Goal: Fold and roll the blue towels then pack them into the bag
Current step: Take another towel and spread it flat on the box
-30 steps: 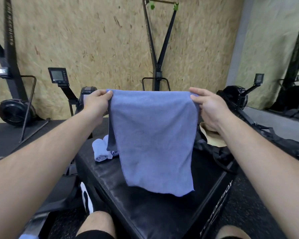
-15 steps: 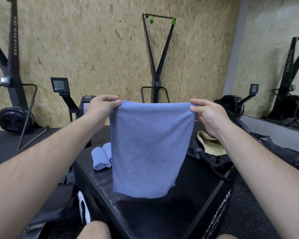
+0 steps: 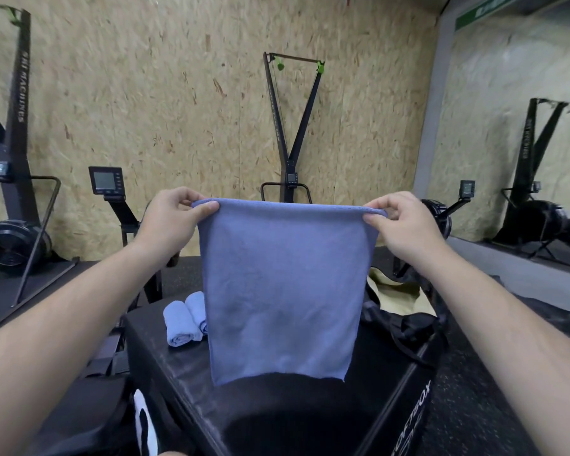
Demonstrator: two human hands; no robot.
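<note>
Black box [image 3: 277,419], ski machines [image 3: 288,126], perhaps chipboard wall [image 3: 145,93].

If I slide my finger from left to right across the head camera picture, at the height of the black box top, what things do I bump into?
Rolled blue towels → hanging blue towel → open black bag.

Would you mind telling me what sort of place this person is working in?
Most likely a gym: tall ski-trainer machines stand along a chipboard wall, a rowing-machine monitor sits at the left, and a black padded jump box serves as the worktop.
</note>
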